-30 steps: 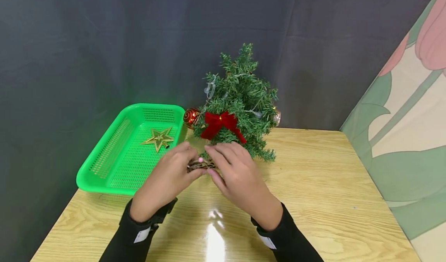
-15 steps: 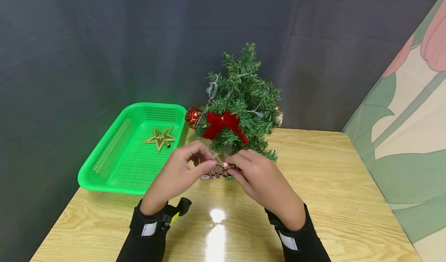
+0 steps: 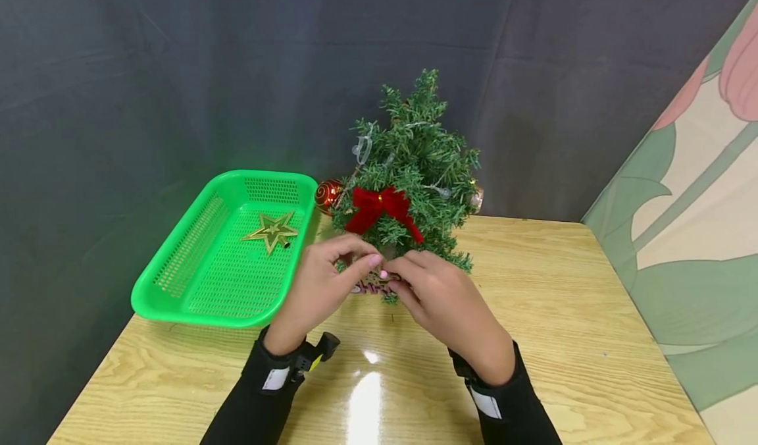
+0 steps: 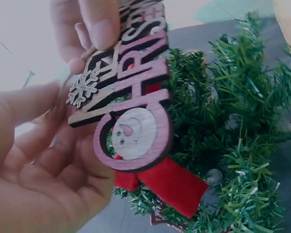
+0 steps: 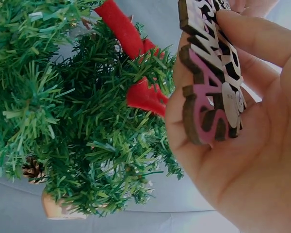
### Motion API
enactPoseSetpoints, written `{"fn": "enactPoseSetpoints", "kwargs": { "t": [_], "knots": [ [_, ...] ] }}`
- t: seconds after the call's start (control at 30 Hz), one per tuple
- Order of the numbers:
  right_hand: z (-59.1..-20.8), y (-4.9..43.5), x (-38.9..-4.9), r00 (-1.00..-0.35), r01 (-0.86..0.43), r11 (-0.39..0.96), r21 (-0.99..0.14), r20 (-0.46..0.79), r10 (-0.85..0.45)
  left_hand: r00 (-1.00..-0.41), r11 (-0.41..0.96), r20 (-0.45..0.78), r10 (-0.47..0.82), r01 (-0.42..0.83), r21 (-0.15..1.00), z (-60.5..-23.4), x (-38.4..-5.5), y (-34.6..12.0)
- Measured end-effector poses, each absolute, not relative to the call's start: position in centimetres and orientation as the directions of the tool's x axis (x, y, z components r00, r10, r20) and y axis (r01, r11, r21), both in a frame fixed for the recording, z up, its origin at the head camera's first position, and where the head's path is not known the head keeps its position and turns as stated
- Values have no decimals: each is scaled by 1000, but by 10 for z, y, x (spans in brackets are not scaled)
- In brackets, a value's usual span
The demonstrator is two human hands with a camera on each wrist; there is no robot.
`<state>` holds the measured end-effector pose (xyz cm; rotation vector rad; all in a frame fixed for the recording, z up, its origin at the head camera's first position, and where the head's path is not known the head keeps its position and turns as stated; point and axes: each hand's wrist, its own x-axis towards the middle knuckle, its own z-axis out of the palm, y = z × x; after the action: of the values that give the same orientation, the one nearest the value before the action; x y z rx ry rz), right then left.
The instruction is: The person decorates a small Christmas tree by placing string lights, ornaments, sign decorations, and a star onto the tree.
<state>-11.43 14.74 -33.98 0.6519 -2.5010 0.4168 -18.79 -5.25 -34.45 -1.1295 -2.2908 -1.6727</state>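
Note:
A wooden cut-out sign [image 4: 145, 77] with pink "CHRISTMAS" letters, a snowman face [image 4: 135, 133] and a snowflake hangs between both hands before the small Christmas tree [image 3: 420, 149]. My right hand [image 3: 450, 297] holds the sign [image 5: 216, 92] between thumb and fingers, its lettered end lying along the palm in the right wrist view. My left hand [image 3: 322, 284] pinches the sign's thin cord, near a pink bead [image 4: 76, 65]; its fingertips are partly hidden. Just behind the sign, a red velvet bow [image 3: 381, 207] sits on the tree's front.
Left of the tree stands a green plastic basket [image 3: 139, 297] with a gold star [image 3: 272, 230] inside. A red ball ornament [image 3: 328, 197] hangs at the tree's left. A pine cone [image 5: 34, 170] shows low in the right wrist view. Dark cloth backs the wooden table [image 3: 562, 340].
Both hands have shifted right with the sign, which has come into clearer view below the bow. The left thumb and fingers have moved up and now meet at the cord.

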Motion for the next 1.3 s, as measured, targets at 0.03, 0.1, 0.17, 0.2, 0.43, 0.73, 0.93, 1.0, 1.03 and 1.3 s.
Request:
{"fn": "enactPoseSetpoints", "kwargs": {
  "t": [0.03,0.1,0.17,0.2,0.43,0.73,0.93,1.0,1.03,1.3],
  "knots": [
    [-340,148,-115,-757,-516,841,-163,547,-358,-709,123,499,498,627,769,-345,-188,-51],
    [-340,151,-115,-775,-499,847,-184,532,-341,-682,122,546,487,672,730,-345,-187,-49],
    [-340,154,-115,-792,-496,835,-239,520,-322,-638,136,591,494,728,672,-344,-185,-45],
    [-340,156,-114,-797,-495,826,-269,518,-309,-615,152,607,503,755,638,-342,-184,-42],
    [-335,164,-110,-727,-569,716,-403,654,-210,-473,147,623,623,853,501,-315,-178,-21],
    [-293,178,-122,-695,-534,695,-481,718,-36,-491,114,520,699,794,597,-262,-203,-2],
    [-266,192,-151,-674,-478,770,-423,738,-13,-517,190,561,646,821,538,-242,-223,11],
    [-260,197,-159,-670,-450,800,-396,743,-10,-521,240,577,629,836,494,-237,-228,18],
    [-258,199,-163,-670,-441,809,-389,743,-8,-526,273,581,622,840,468,-234,-230,21],
    [-252,204,-194,-694,-315,872,-375,717,57,-539,634,631,557,767,95,-223,-247,44]
  ]
}}
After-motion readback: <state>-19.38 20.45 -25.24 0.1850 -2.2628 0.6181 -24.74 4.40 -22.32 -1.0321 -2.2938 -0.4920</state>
